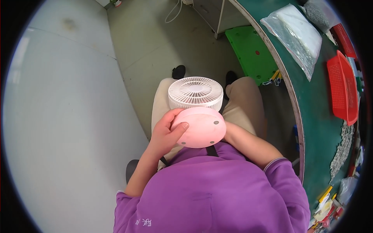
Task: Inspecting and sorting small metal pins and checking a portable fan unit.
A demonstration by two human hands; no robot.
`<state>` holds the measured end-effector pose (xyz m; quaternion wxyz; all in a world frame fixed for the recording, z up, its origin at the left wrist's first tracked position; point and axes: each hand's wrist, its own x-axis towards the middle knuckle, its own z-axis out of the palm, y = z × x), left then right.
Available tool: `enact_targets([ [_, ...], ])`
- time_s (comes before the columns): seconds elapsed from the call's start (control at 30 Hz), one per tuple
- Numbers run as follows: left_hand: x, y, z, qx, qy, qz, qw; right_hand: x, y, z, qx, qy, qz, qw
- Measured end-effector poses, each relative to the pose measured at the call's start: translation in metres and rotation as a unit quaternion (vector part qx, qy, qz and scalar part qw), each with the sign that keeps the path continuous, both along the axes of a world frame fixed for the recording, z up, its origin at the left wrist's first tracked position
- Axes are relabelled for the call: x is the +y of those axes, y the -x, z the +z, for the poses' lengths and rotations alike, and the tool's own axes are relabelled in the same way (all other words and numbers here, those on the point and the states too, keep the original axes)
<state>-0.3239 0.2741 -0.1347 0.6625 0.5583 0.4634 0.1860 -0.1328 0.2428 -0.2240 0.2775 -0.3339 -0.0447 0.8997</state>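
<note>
A small pale pink desk fan lies across my lap. Its round, slatted grille (196, 92) faces up, between my knees. The fan's smooth pink base (200, 130) is tilted toward me and shows several small grey feet on its underside. My left hand (171, 130) grips the left edge of this base, thumb on the underside and fingers round the rim. On the other side, my right hand (227, 131) goes in behind the base. Its fingers are hidden there, so whether they close on the fan does not show.
A green-topped bench (322, 93) curves along my right, bearing a clear plastic bag (295, 35), a red basket (342, 89), a pile of small metal parts (342, 149) and hand tools. Below it stands a green plastic panel (254, 54). A pale grey panel (70, 116) borders my left.
</note>
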Motion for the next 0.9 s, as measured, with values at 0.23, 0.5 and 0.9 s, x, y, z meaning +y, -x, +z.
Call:
enact_targets([
  [0.23,0.004,0.014,0.004,0.003,-0.070,-0.118,0.991,-0.002,-0.009,-0.020,-0.127,-0.010,0.019,0.992],
  [0.5,0.000,0.040,-0.038,-0.163,0.292,0.056,0.941,0.007,-0.022,0.034,-0.423,-0.394,-0.022,0.816],
  [0.9,-0.018,-0.002,-0.071,-0.255,0.282,0.199,0.903,-0.001,-0.019,0.044,-0.602,-0.443,-0.019,0.664],
])
